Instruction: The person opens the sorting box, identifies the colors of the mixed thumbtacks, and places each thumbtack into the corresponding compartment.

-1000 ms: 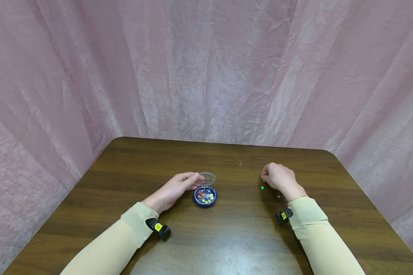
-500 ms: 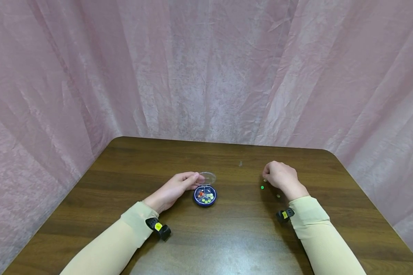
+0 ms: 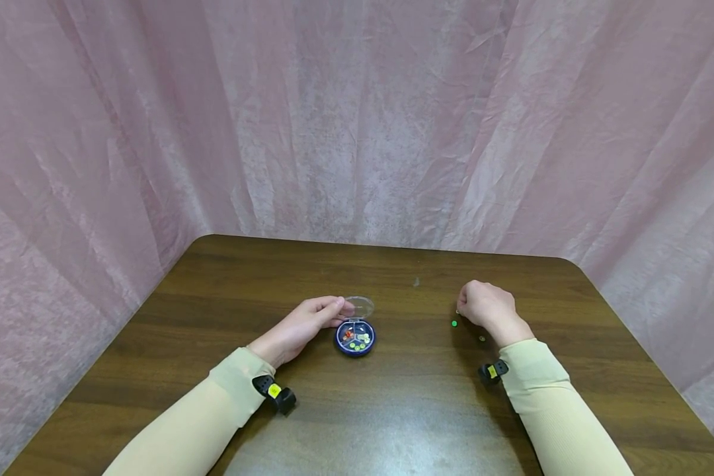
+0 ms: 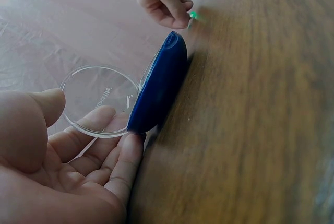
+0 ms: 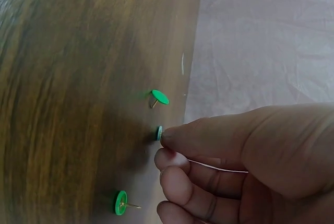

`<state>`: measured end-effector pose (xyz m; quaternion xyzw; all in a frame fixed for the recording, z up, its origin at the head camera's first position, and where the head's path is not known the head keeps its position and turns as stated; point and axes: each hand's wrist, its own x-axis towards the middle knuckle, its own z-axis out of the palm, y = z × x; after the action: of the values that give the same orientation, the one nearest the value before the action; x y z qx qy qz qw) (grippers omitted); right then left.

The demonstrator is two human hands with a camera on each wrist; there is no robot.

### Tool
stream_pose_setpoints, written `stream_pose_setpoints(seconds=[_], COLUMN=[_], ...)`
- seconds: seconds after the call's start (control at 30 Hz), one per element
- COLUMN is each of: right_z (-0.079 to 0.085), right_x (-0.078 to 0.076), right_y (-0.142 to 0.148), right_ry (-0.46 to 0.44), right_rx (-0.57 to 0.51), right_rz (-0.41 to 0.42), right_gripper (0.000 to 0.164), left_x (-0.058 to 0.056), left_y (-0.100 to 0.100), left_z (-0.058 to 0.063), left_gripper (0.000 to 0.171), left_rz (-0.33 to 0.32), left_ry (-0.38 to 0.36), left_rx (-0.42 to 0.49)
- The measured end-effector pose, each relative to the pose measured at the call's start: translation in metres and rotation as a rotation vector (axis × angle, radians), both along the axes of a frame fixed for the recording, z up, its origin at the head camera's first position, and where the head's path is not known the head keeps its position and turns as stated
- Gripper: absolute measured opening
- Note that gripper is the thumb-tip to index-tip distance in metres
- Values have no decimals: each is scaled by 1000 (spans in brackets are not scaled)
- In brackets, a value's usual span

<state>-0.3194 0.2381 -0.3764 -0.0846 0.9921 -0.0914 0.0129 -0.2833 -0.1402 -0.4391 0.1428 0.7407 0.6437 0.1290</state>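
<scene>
A round blue case (image 3: pixel 355 348) with a clear hinged lid (image 3: pixel 363 307) stands raised on the table. Its compartments hold several small orange, white and yellow-green pieces. My left hand (image 3: pixel 309 324) holds the lid from the left, the thumb (image 4: pixel 49 104) on the near side and fingers behind it. To the right, my right hand (image 3: pixel 488 307) is low over the table, thumb and forefinger pinching at a thumbtack (image 5: pixel 159 133) seen edge-on. A green thumbtack (image 5: pixel 160 97) lies just beyond it; another thumbtack (image 5: pixel 121 203) lies on its head, point up.
The wooden table (image 3: pixel 214 277) ends at the back against a pink curtain (image 3: pixel 357 132). A small pale mark (image 3: pixel 416 282) shows on the tabletop between the hands, farther back. Black wrist cameras hang below both sleeves.
A thumbtack came into sight at my right fingertips, and that hand shifted slightly right. My left hand and the case stay put.
</scene>
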Motion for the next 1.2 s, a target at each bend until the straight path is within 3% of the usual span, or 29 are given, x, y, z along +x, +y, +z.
stream_pose_setpoints(seconds=[0.33,0.63,1.2], right_z=[1,1,5], right_x=[2,4,22], right_y=[-6,-19,-63], right_ry=[50,106,173], right_rx=[-14,-23,-117], right_rz=[18,47,217], right_gripper=[25,19,12], left_x=[1,2,2], left_y=[0,0,0], left_z=[1,1,0], left_gripper=[43,43,43], left_rz=[-1,3,-6], left_ry=[3,-1,10], left_rx=[1,-4,-3])
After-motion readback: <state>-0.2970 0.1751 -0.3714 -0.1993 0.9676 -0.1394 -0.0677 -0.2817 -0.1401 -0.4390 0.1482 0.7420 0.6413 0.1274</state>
